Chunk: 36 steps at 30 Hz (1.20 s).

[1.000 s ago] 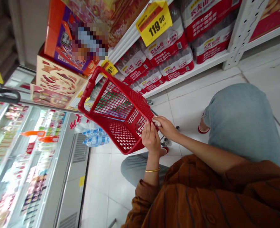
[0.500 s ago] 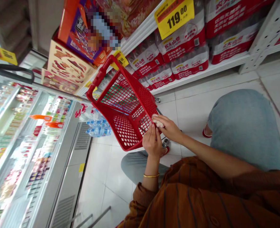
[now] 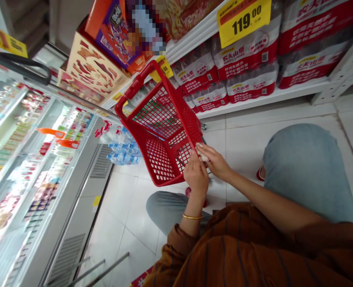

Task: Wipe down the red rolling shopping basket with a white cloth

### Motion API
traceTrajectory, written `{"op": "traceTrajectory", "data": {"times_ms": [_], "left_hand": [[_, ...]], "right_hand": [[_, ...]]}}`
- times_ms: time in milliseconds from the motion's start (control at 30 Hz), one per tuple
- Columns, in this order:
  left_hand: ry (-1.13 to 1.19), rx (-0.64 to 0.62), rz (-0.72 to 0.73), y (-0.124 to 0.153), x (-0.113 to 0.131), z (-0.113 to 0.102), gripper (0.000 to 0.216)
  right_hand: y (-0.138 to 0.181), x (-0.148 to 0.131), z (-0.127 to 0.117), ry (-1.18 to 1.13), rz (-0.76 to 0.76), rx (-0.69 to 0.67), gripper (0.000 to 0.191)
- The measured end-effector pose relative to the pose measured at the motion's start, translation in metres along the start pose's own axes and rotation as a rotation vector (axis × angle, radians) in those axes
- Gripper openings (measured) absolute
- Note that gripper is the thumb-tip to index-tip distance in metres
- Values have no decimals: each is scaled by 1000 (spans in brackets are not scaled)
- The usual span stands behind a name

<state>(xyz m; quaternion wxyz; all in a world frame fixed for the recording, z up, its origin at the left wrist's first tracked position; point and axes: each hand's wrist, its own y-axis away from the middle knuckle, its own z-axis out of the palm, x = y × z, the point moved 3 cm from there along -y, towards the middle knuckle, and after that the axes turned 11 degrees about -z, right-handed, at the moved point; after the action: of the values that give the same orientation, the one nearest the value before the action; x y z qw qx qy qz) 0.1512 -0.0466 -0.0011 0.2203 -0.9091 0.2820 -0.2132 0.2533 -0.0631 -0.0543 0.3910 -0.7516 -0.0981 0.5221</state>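
Observation:
A red plastic shopping cart (image 3: 194,115) with a lattice basket stands tilted in view in front of me. My right hand (image 3: 216,162) is closed on a crumpled whitish cloth (image 3: 202,153), pressed at the near corner of the cart's rim. Close beside it, my left hand (image 3: 196,175) has its fingers curled over the same rim. The two hands almost touch at the fingertips. A gold bangle (image 3: 192,217) circles my left wrist. Through the lattice I see no goods lying in the basket.
Packs of bottled water (image 3: 251,85) fill the white shelf under a yellow price tag (image 3: 243,22). Printed boxes (image 3: 95,67) stand beyond the cart. Blue-tinted bottles (image 3: 124,153) sit on the floor before a refrigerated display (image 3: 74,191). My bent knee (image 3: 304,171) is at the right.
My view has shifted slightly, so the cart and shelves appear a little to the right. Both hands stay at the rim, with the left fingers now more curled.

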Motion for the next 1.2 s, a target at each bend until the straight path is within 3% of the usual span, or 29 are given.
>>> {"op": "traceTrajectory", "data": {"times_ms": [300,500,900,1067,1200], "left_hand": [[-6,56,108,5,-11,-13,35],[-5,52,185,10,-21,-21,40],[-13,-6,282,13,-41,-30,42],[-77,-75,387,4,-45,-42,43],[-154,-200,430,-8,-46,-43,49]], "right_hand": [[-38,21,11,49,58,72,50],[-51,19,19,83,68,61,58],[-1,-17,33,92,-28,-58,67],[14,-23,38,98,-58,-92,69],[27,-25,45,92,-42,-107,73]]}}
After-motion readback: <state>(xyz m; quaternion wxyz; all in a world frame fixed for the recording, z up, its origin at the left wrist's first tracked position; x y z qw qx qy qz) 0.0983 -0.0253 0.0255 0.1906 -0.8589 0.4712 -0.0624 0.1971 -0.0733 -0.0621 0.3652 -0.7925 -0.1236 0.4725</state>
